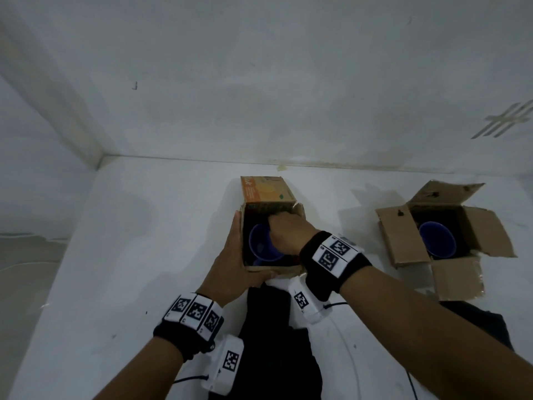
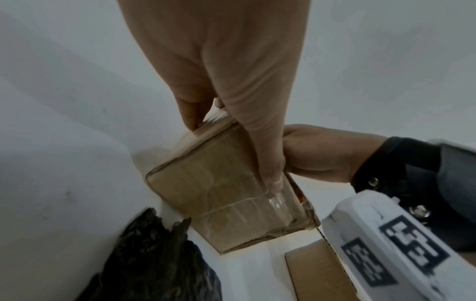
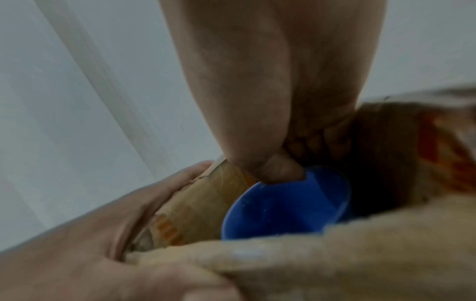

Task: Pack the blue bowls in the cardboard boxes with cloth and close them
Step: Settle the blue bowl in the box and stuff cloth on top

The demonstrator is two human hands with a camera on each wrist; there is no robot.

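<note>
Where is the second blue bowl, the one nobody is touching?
In the head view, the second blue bowl sits inside the open cardboard box on the right of the white table, apart from both hands.

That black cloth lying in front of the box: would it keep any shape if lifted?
Probably not. The black cloth lies crumpled and draped flat on the table, so it would likely sag limply. Its wrinkled folds suggest it is light and easily bunched.

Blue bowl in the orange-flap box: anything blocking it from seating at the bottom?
Nothing visible. The right hand grips the blue bowl by its rim, already inside the box; the left hand holds the box's left wall. The bottom is too dark to see.
</note>
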